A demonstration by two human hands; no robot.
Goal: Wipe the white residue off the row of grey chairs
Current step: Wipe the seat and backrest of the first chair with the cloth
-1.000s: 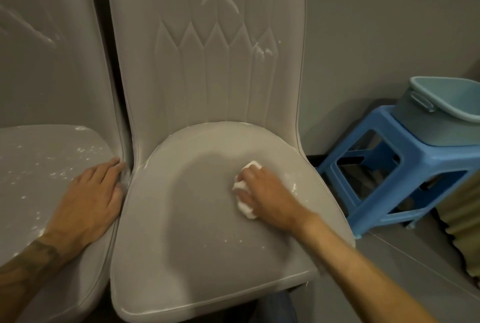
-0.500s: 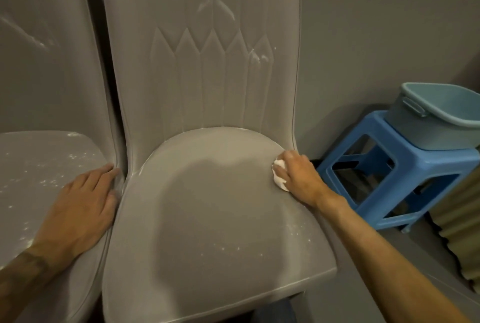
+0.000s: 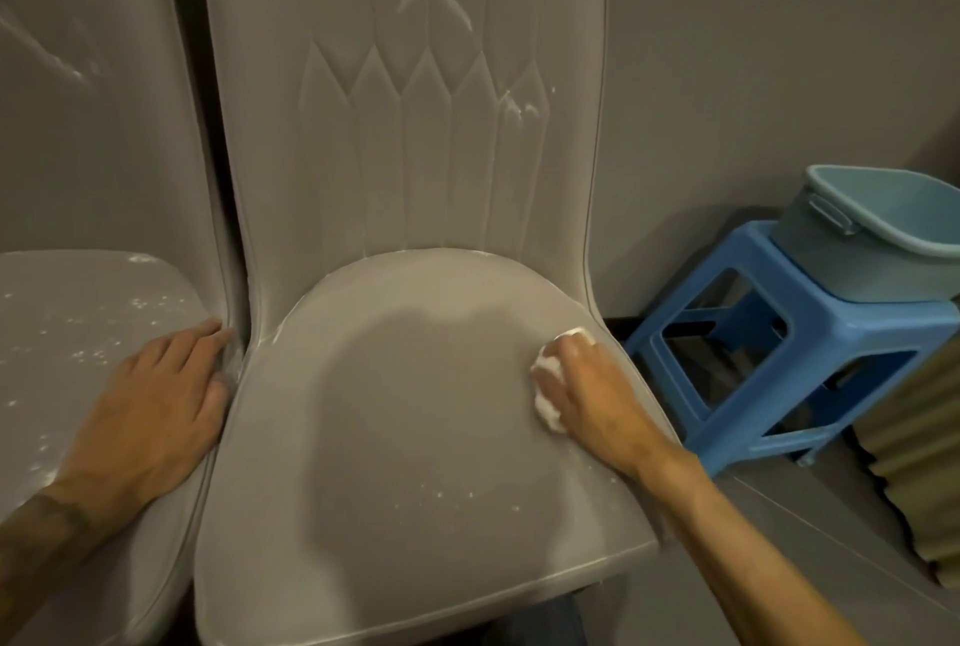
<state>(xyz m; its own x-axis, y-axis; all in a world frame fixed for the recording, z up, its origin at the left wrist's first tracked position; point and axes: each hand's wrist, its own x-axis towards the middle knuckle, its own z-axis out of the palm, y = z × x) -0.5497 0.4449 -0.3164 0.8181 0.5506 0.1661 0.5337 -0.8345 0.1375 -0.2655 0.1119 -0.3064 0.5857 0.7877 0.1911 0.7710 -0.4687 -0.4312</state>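
A grey padded chair fills the middle of the view. White specks lie near its seat's front right, and white smears mark its backrest. My right hand presses a wadded white cloth onto the right side of the seat. A second grey chair stands at the left, its seat dotted with white residue. My left hand rests flat on that seat's right edge, fingers apart, holding nothing.
A blue plastic stool stands right of the chair, with a pale blue basin on top. A corrugated beige object sits at the far right. A grey wall is behind and grey floor below.
My right hand swept the cloth from the seat's middle to its right edge, then drew it slightly forward along that side. My left hand stayed on the left chair.
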